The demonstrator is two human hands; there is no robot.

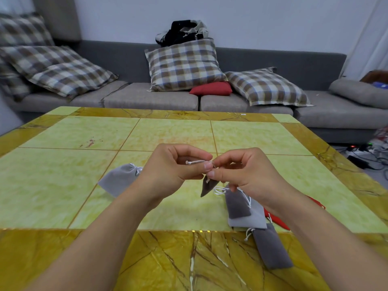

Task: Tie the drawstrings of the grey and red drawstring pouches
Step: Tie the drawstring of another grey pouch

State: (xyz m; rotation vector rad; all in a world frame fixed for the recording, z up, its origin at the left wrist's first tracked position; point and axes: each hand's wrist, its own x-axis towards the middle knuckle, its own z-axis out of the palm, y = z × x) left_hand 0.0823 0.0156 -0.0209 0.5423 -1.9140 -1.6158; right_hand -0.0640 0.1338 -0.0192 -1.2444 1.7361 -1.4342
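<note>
Two bare hands meet above the green-and-yellow tiled table (84, 133), their fingertips almost touching. Farthest left of the fingers, a light grey pouch (118, 180) lies flat on the table, its gathered mouth and white cord toward the left wrist. The left hand (174, 164) has its fingers curled, thumb and forefinger pinching a white drawstring (196, 162) whose knotted end sticks out leftward under the curled fingers. Just beside it, the right hand (239, 171) is curled too, thumb and forefinger pinching the cord at the same meeting point. Hanging below the fingertips of both hands, off the table, is a dark grey pouch (206, 187), seen nearly edge-on. Below and right of the fingers, under the right wrist, a pile of grey pouches (243, 211) overlaps on the table with loose white cords, one more dark grey pouch (270, 248) lying nearer the table's front edge. Red pouches (277, 221) show partly from beneath the right forearm.
</note>
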